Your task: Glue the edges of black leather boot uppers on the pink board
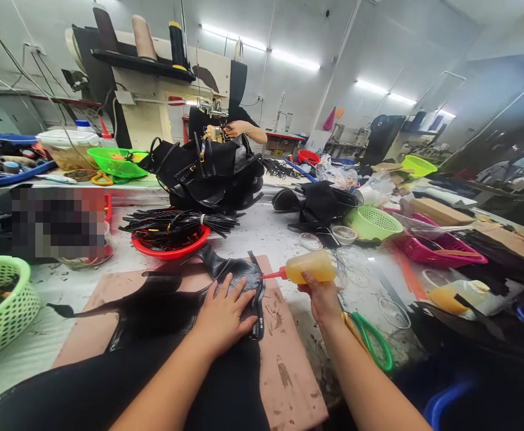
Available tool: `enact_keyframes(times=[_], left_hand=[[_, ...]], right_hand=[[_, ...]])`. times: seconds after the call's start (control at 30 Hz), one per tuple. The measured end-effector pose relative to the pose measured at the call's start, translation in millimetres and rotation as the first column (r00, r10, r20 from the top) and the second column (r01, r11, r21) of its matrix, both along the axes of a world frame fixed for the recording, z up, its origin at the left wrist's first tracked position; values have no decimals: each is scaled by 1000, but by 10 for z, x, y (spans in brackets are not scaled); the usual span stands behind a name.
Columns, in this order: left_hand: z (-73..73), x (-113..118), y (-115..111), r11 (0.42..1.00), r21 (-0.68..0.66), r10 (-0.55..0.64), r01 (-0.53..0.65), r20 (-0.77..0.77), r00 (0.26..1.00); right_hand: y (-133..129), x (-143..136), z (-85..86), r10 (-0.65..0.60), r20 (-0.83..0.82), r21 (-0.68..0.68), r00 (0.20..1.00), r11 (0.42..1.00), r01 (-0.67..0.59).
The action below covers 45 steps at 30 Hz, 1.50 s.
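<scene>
My left hand (228,311) lies flat with fingers spread on a black leather piece (154,314), close to its right edge. That piece rests on a pinkish board (284,353) with worn, flaked patches. In my right hand (322,293) is a glue bottle (311,267) of yellowish liquid, tilted sideways. Its red nozzle points left, and the tip is at the leather's right edge beside my left fingers. I cannot tell whether any liquid is coming out. Green-handled scissors (372,338) lie beneath my right forearm, partly hidden by it.
A red bowl (172,248) of black strips stands behind the board, with a heap of black leather bags (212,173) beyond. A green basket (5,305) is at left; a pale green one (373,222) and a magenta one (441,248) are at right. A person works at a sewing machine (154,90).
</scene>
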<state>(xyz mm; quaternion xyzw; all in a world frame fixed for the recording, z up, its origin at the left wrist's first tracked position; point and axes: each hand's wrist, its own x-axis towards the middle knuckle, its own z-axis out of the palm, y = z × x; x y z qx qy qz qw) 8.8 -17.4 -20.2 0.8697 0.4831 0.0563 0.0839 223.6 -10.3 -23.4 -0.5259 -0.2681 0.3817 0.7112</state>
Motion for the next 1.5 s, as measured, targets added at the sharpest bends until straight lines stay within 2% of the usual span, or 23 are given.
enact_keyframes(times=[0.27, 0.43, 0.6, 0.87, 1.03, 1.3, 1.5], left_hand=[[74, 21, -4, 998, -58, 1, -3, -27, 1000], [78, 28, -7, 999, -37, 15, -16, -16, 1000], [118, 36, -5, 997, -79, 10, -16, -73, 997], [108, 40, -20, 999, -46, 2, -4, -48, 999], [128, 29, -20, 997, -78, -7, 2, -64, 998], [240, -39, 12, 973, -219, -91, 76, -61, 994], [266, -70, 28, 957, -264, -157, 124, -111, 981]], right_hand=[[-9, 7, -27, 12, 23, -7, 1000, 1000, -12], [-14, -1, -29, 25, 52, -1, 998, 1000, -25], [-44, -8, -33, 45, 84, 2, 995, 999, -46], [-138, -57, 44, 82, 77, -21, 994, 997, -81], [-172, -81, 63, 94, 84, -30, 992, 995, -92], [-234, -86, 100, 137, 139, -32, 981, 991, -133], [-349, -56, 57, 171, 183, -38, 968, 985, -167]])
